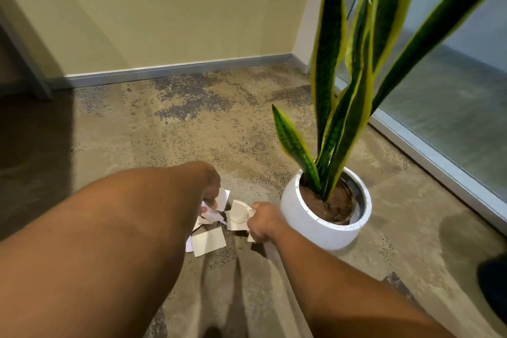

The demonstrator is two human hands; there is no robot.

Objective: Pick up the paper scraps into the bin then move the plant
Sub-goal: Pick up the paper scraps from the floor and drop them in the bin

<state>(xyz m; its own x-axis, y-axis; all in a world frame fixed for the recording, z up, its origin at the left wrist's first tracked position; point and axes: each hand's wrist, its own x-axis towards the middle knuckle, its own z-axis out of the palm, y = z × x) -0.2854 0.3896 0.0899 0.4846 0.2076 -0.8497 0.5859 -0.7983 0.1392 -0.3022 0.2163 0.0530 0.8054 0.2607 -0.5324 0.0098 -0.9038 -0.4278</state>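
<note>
Several white paper scraps (209,240) lie in a small heap on the carpet, just left of the plant. My left hand (211,191) reaches down over the heap and pinches a scrap at its fingertips. My right hand (262,221) grips a crumpled scrap (238,214) at the heap's right side. The plant (337,107) has tall green leaves with yellow edges and stands in a round white pot (307,221) right beside my right hand. No bin is in view.
A pale wall with a grey baseboard (175,70) runs across the back. A glass partition with a metal floor rail (439,164) lines the right side. A dark object (493,280) sits at the right edge. Patterned carpet (192,132) stretches beyond the heap.
</note>
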